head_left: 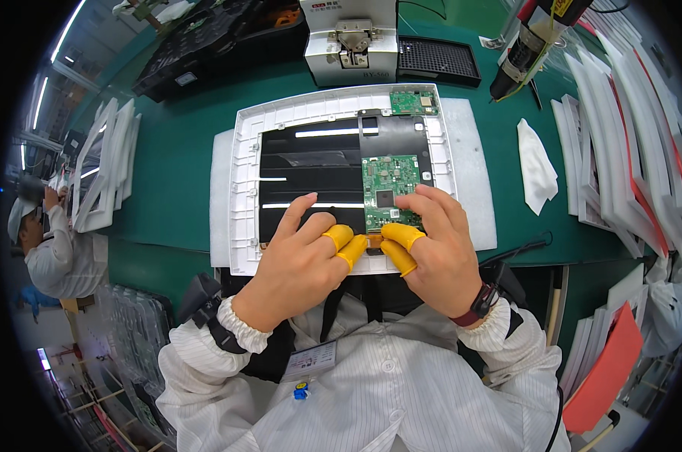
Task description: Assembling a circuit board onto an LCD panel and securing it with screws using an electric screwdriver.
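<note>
A white display back frame (243, 162) with a black panel (311, 169) lies on a white foam pad on the green bench. A green circuit board (390, 184) sits on the panel at its right; a smaller green board (413, 102) is at the frame's top right corner. My left hand (299, 264) and my right hand (439, 252) meet at the near edge of the larger board. Yellow finger cots cover their thumbs and forefingers, which pinch a small orange-brown flat cable (374, 240) at the board's lower edge.
A grey benchtop machine (352, 45) and a black perforated tray (439, 60) stand at the back. An electric screwdriver (526, 49) hangs at the upper right above a white cloth (537, 169). White frames (627, 143) are stacked at right and left. Another worker (55, 248) sits at far left.
</note>
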`<act>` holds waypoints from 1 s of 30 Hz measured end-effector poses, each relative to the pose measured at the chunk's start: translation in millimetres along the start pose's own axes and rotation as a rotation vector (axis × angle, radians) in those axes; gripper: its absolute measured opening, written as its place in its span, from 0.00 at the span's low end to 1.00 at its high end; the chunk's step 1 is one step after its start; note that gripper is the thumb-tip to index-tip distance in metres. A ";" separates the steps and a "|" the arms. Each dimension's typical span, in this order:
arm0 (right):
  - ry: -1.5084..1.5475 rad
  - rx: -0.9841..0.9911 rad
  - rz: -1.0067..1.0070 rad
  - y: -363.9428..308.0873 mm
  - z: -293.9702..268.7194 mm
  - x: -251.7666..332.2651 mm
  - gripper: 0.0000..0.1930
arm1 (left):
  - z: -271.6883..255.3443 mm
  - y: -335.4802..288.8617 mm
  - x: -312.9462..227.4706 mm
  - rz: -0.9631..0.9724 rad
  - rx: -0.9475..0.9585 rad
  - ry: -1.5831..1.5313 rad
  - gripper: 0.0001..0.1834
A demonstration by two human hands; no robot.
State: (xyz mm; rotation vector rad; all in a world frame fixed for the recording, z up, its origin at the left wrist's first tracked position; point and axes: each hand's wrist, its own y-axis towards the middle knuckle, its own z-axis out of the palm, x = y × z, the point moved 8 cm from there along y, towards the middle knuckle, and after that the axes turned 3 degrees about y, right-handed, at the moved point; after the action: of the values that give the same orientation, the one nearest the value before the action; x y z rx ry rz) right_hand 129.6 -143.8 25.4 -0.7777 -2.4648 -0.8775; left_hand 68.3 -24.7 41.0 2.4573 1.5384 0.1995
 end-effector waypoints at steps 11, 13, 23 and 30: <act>-0.013 0.010 0.013 2.4 -2.9 0.5 0.08 | 1.7 4.8 0.3 0.002 0.010 0.009 0.03; -0.007 0.012 0.015 2.2 -2.1 -0.1 0.07 | 2.4 4.7 0.5 0.005 0.022 0.011 0.03; -0.020 0.015 0.003 0.7 -1.1 0.5 0.07 | 3.9 3.9 0.6 0.019 0.011 0.002 0.03; -0.034 0.050 -0.019 0.9 -0.4 2.0 0.07 | 2.7 4.1 1.3 0.037 0.015 -0.011 0.02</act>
State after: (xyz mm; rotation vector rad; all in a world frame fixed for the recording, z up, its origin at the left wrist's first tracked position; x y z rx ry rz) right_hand 128.7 -142.7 27.1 -0.7591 -2.5179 -0.8123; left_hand 73.1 -25.6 39.5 2.4957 1.4963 0.1806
